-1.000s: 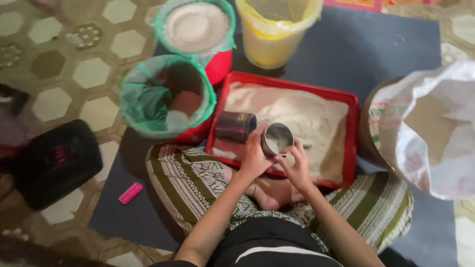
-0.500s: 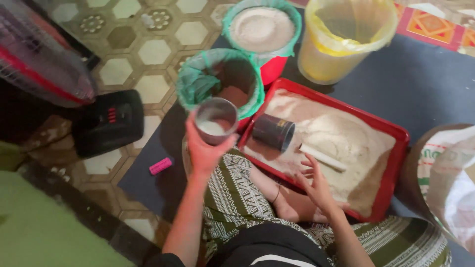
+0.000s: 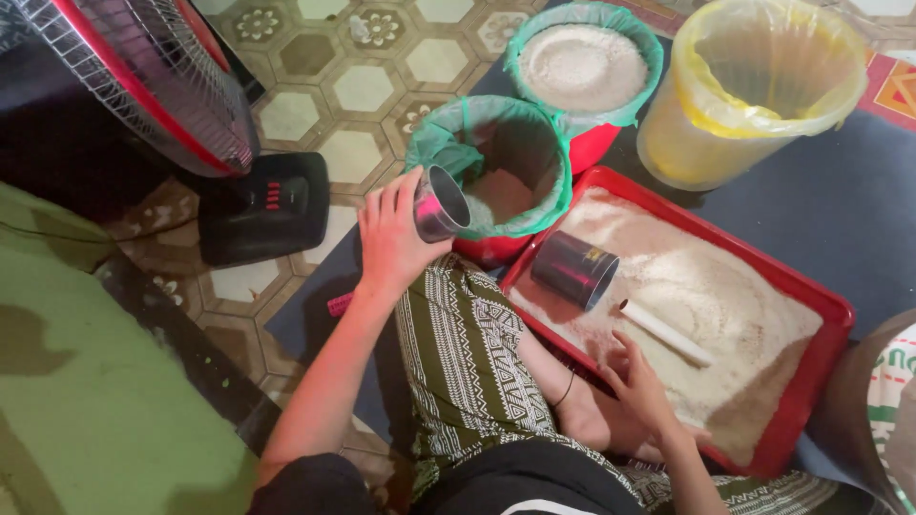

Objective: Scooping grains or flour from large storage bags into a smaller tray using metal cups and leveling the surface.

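My left hand (image 3: pixel 391 236) grips a small metal cup (image 3: pixel 440 203), tipped on its side with its mouth toward a red bucket lined with a green bag (image 3: pixel 496 172). That bucket holds a little whitish grain at the bottom. My right hand (image 3: pixel 641 386) rests with fingers apart on the near edge of a red tray (image 3: pixel 811 286) spread with whitish grain. On the tray lie a dark metal can (image 3: pixel 573 268) on its side and a white stick (image 3: pixel 666 333), just beyond my right fingers.
A second green-lined bucket full of grain (image 3: pixel 584 65) and a yellow-lined bucket (image 3: pixel 754 91) stand behind. A standing fan (image 3: pixel 143 76) with a black base (image 3: pixel 265 208) is at left. A small pink thing (image 3: pixel 340 304) lies on the blue mat. A sack (image 3: pixel 887 401) is at right.
My left hand has carried the cup from above my lap to the green-lined bucket and tipped it over. My right hand stays on the tray. The view has swung left.
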